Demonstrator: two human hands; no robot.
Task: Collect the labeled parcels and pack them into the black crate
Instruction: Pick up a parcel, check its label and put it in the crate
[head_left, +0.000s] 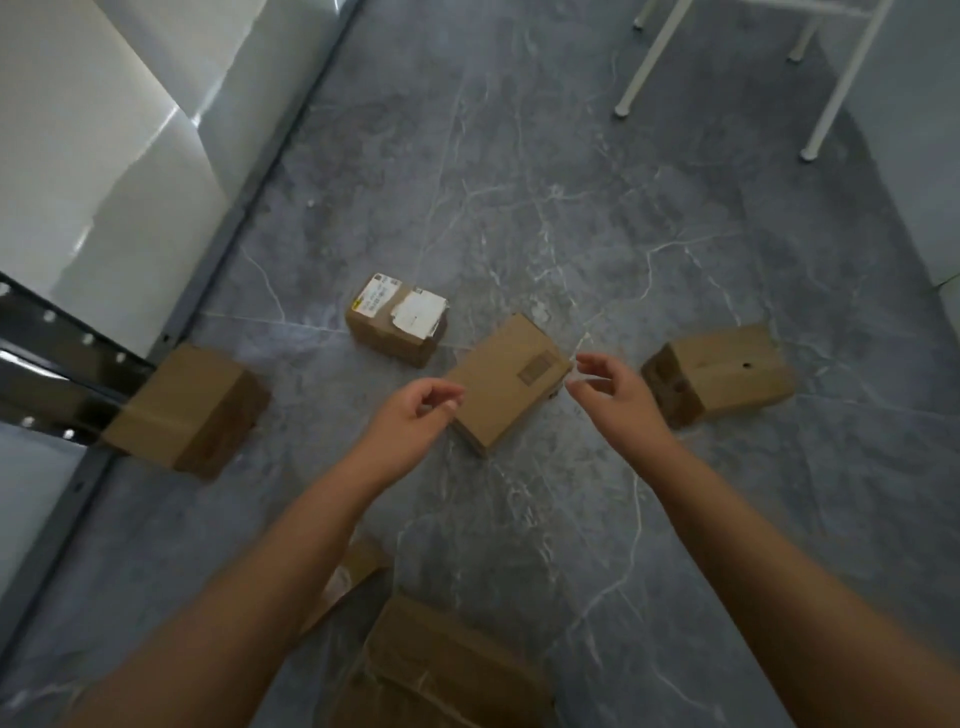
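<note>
Several brown cardboard parcels lie on the grey marble floor. A flat parcel (509, 382) with a small brown patch on top lies in the middle, between my hands. My left hand (415, 413) hovers at its left edge, fingers loosely curled and holding nothing. My right hand (610, 387) hovers at its right corner, fingers loosely curled, empty too. Behind it stands a parcel with white labels (397, 319). Another parcel (719, 374) lies to the right, one (187, 408) to the left. No black crate is in view.
A dark metal shelf rail (62, 364) and a grey floor strip (218, 249) run along the left beside a white wall. White furniture legs (649, 57) stand at the back right. Two more cardboard boxes (441, 670) lie near my feet.
</note>
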